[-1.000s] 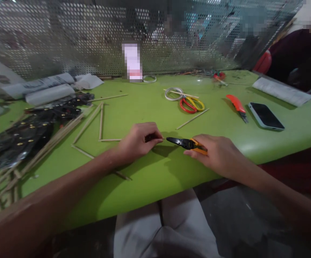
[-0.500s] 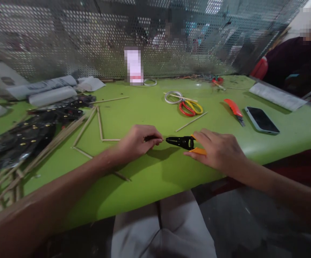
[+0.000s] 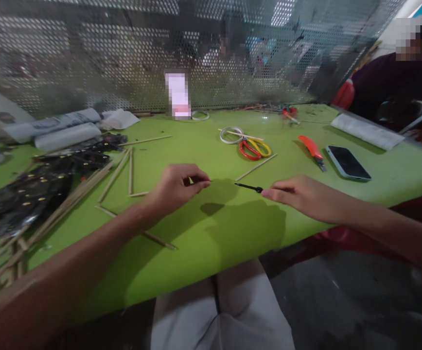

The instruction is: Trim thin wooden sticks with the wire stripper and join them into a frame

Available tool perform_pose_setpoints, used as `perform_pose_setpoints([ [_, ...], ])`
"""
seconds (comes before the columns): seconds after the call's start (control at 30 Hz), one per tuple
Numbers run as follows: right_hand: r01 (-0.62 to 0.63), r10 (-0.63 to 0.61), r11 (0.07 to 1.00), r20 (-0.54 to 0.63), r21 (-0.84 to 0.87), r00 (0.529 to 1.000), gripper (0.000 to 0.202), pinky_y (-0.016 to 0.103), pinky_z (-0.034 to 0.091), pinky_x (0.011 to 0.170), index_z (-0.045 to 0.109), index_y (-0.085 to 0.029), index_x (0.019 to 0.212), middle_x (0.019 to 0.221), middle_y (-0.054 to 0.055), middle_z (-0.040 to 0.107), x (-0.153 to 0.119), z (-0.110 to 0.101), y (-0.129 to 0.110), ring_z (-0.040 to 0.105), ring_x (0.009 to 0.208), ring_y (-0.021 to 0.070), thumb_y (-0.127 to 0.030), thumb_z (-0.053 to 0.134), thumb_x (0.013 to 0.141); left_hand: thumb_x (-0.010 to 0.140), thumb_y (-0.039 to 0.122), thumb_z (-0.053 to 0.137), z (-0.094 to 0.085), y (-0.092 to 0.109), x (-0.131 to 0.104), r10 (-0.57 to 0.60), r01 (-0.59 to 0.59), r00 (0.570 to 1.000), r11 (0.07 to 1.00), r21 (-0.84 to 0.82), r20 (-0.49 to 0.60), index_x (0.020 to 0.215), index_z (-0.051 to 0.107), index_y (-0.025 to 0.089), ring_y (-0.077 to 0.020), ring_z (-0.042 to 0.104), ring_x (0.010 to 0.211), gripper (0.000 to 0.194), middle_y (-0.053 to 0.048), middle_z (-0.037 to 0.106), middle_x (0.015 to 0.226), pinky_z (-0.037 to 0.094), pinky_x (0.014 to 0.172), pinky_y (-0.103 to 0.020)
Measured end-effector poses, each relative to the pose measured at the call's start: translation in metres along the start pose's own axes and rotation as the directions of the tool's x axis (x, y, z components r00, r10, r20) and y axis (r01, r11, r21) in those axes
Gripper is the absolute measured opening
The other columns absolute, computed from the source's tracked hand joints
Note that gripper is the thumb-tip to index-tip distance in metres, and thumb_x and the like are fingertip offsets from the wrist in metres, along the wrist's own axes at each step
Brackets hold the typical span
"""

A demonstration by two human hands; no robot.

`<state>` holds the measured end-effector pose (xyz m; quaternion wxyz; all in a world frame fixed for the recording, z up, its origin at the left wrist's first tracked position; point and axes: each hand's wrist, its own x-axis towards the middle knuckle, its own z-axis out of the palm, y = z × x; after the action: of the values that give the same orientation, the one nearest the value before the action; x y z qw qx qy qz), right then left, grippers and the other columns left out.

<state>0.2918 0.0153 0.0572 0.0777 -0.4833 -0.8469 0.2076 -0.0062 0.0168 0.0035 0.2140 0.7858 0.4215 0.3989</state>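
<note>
My left hand (image 3: 184, 183) is raised over the green table, thumb and forefinger pinched together. A tiny tip shows at the fingertips, too small to name. Behind its wrist runs one of several thin wooden sticks (image 3: 131, 171) laid end to end in a zigzag; whether that stick reaches into the fingers is hidden. My right hand (image 3: 298, 194) grips wire strippers (image 3: 249, 187), turned edge-on, with their black jaws pointing at my left hand. A gap separates the jaws from the left fingertips. One loose stick (image 3: 256, 166) lies just beyond the jaws.
Scissors (image 3: 251, 149), a tape roll (image 3: 232, 135), an orange utility knife (image 3: 311, 149) and a phone (image 3: 348, 163) lie behind my right hand. Bundled sticks (image 3: 68, 197) and black packets (image 3: 46, 184) cover the left. A perforated metal panel (image 3: 131, 63) borders the back; a person (image 3: 386, 78) sits right.
The wire strippers have drawn back from the left fingertips and rolled from flat to edge-on. My left hand has shifted slightly left and up. The view has shifted a little.
</note>
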Motion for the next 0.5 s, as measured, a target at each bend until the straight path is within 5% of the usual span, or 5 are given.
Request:
perform_pose_setpoints([
  [0.13, -0.132, 0.079, 0.959, 0.208, 0.252, 0.975, 0.053, 0.024, 0.028, 0.047, 0.055, -0.020, 0.072, 0.060, -0.003, 0.039, -0.004, 0.009, -0.001, 0.035, 0.052, 0.0098, -0.068, 0.041, 0.090, 0.083, 0.012, 0.066, 0.002, 0.012, -0.001, 0.128, -0.130, 0.991, 0.990, 0.059, 0.041, 0.086, 0.068, 0.011, -0.0066, 0.046, 0.056, 0.004, -0.002, 0.063, 0.075, 0.036, 0.049, -0.018],
  [0.3, -0.166, 0.091, 0.908, 0.206, 0.384, 0.974, 0.051, 0.024, 0.027, 0.048, 0.056, -0.020, 0.077, 0.063, -0.004, 0.038, -0.001, 0.024, -0.011, 0.035, 0.055, 0.0099, -0.068, 0.043, 0.089, 0.082, 0.026, 0.074, 0.008, 0.024, -0.002, 0.226, -0.225, 0.974, 0.974, 0.036, -0.004, 0.086, 0.066, 0.012, -0.0051, 0.038, 0.053, 0.016, -0.002, 0.060, 0.076, 0.031, 0.047, -0.019],
  [0.5, -0.112, 0.039, 0.893, 0.172, 0.436, 0.984, 0.046, 0.024, 0.024, 0.048, 0.046, -0.020, 0.072, 0.064, -0.005, 0.031, 0.004, 0.033, -0.020, 0.030, 0.055, 0.0095, -0.062, 0.042, 0.092, 0.083, 0.017, 0.071, 0.012, 0.025, -0.003, 0.185, -0.174, 0.973, 0.981, 0.086, -0.138, 0.077, 0.062, 0.013, -0.0059, 0.038, 0.054, 0.012, 0.000, 0.057, 0.071, 0.030, 0.048, -0.020],
])
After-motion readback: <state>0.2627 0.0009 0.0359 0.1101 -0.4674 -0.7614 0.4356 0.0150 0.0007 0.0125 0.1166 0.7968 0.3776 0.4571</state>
